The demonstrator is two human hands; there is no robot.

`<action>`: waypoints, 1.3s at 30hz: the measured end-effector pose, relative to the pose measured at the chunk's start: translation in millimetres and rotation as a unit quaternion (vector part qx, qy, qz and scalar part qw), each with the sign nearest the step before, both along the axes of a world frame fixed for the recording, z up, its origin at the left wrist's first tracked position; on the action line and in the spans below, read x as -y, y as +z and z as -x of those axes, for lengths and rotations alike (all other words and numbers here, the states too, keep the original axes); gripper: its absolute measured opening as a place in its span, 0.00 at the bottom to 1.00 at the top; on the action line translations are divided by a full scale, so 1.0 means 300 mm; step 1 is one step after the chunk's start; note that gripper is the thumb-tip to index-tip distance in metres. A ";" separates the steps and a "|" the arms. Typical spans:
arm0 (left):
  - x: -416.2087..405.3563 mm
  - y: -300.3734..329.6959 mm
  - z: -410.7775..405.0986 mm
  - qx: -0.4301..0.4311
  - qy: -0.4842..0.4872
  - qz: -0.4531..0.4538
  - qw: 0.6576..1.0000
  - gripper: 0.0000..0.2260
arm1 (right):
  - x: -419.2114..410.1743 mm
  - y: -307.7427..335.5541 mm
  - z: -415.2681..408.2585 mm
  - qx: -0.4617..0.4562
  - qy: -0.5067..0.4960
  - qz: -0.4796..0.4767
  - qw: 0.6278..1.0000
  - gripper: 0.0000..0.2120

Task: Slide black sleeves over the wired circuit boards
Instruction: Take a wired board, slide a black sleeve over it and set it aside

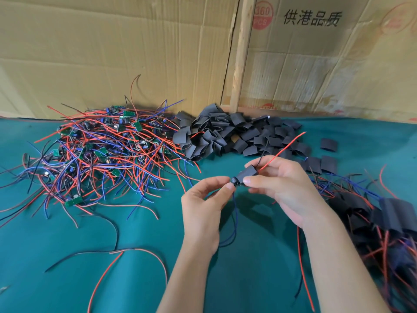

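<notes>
At five o'clock, our right hand pinches the black sleeve; our left hand, at its eight o'clock, pinches the board's end.

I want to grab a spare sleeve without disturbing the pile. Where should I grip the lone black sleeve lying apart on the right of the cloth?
Pinch the lone black sleeve across its two flat faces, probably from above at a short edge; it lies flat, apart from the sleeve pile.
</notes>
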State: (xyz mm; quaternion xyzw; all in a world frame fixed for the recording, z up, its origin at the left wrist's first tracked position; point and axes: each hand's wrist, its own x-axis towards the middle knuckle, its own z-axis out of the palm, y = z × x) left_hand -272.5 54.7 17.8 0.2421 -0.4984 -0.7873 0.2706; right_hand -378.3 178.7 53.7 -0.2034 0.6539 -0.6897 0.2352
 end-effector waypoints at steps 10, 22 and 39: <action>0.005 0.012 0.005 -0.070 -0.020 -0.132 0.989 0.07 | 0.029 0.002 -0.017 0.019 0.051 0.043 0.998 0.15; -0.017 0.026 -0.001 -0.037 -0.136 0.070 0.988 0.04 | -0.085 0.117 -0.033 0.003 -0.004 -0.023 1.000 0.15; -0.044 -0.006 0.018 0.081 -0.035 0.187 0.978 0.08 | 0.034 0.276 -0.099 -0.412 -0.016 -0.399 0.819 0.13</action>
